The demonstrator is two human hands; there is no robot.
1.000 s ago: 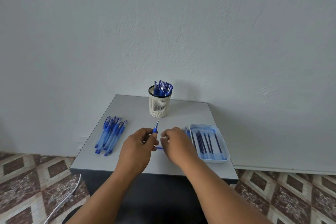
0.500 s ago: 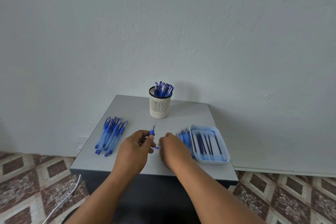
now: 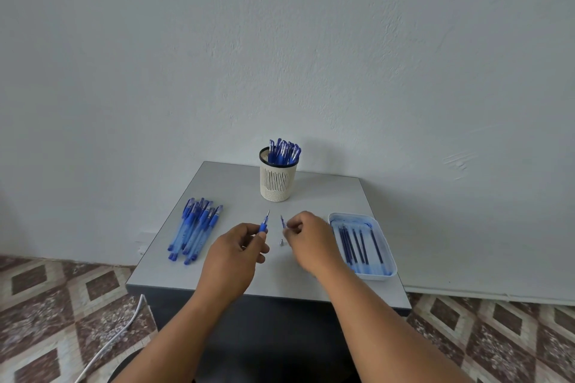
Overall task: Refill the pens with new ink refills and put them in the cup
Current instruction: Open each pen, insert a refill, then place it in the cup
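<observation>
Hands parted: left hand (image 3: 239,250) grips pen (image 3: 264,222), right hand (image 3: 306,235) perhaps refill (image 3: 282,222)

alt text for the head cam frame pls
A left hand holds a pen tip-up while the right hand pinches a thin blue part over a grey table. Behind stands a cup of pens; loose pens lie left, a refill tray right.

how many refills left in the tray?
5 refills visible, lying side by side lengthwise in the tray: three bunched at its left, one mid, one right. The bunched ones overlap, so another may be hidden.
</observation>
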